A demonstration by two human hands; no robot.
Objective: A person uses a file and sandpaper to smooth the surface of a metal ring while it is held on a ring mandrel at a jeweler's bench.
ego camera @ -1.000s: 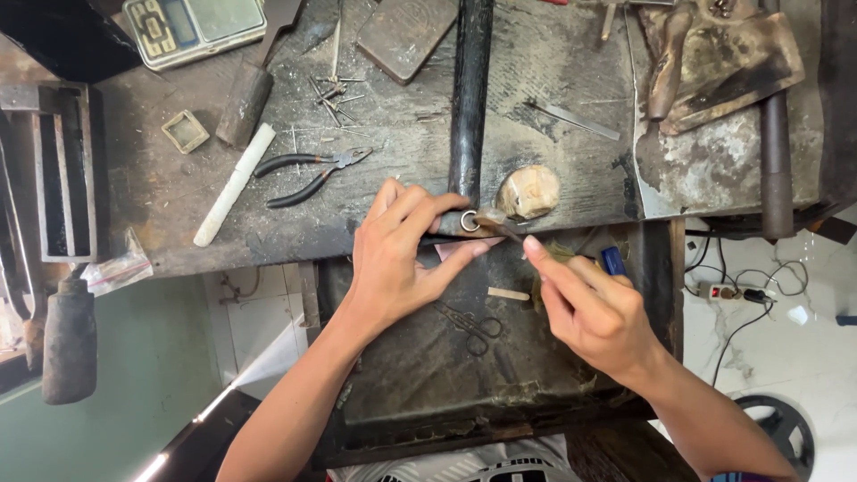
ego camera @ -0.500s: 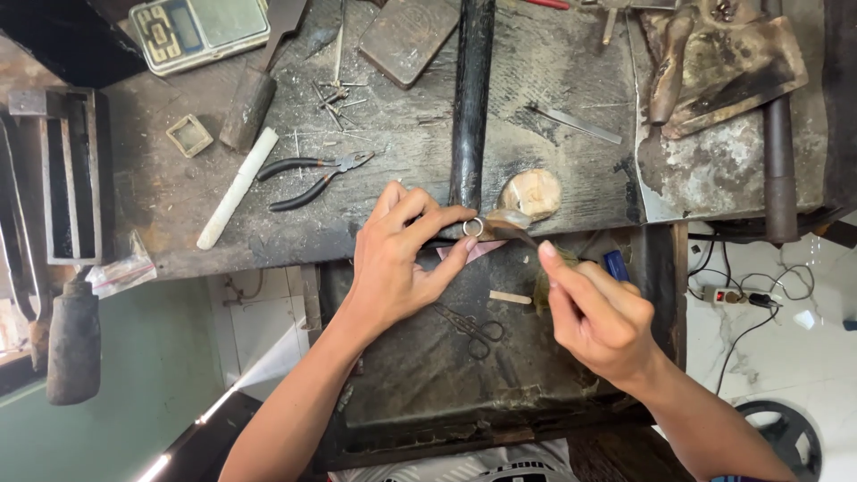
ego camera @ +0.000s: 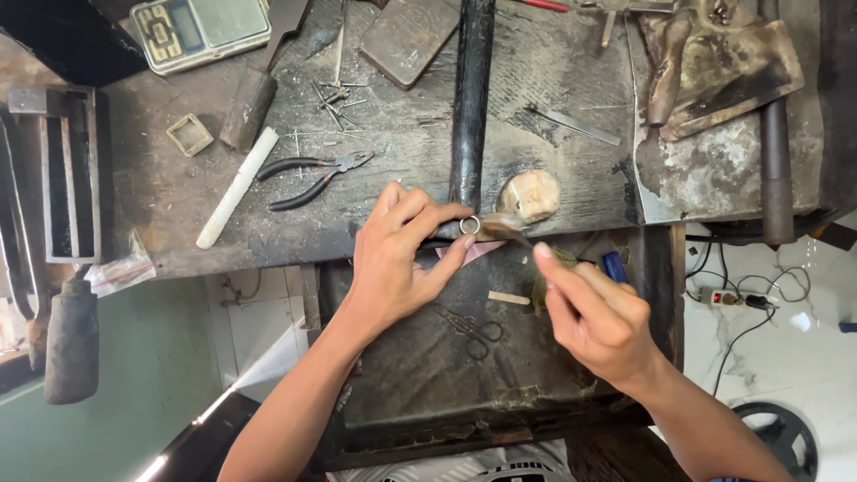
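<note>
Pliers [ego camera: 314,175] left of black mandrel [ego camera: 470,107]

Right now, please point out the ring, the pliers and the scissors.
ring [ego camera: 470,225], head view, on its round rim.
pliers [ego camera: 308,176], head view, on the black handles.
scissors [ego camera: 471,327], head view, near the pivot.

left hand [ego camera: 393,268]: bare, no rings | right hand [ego camera: 598,317]: bare | forearms: no sleeves | wrists: nothing worn
</note>
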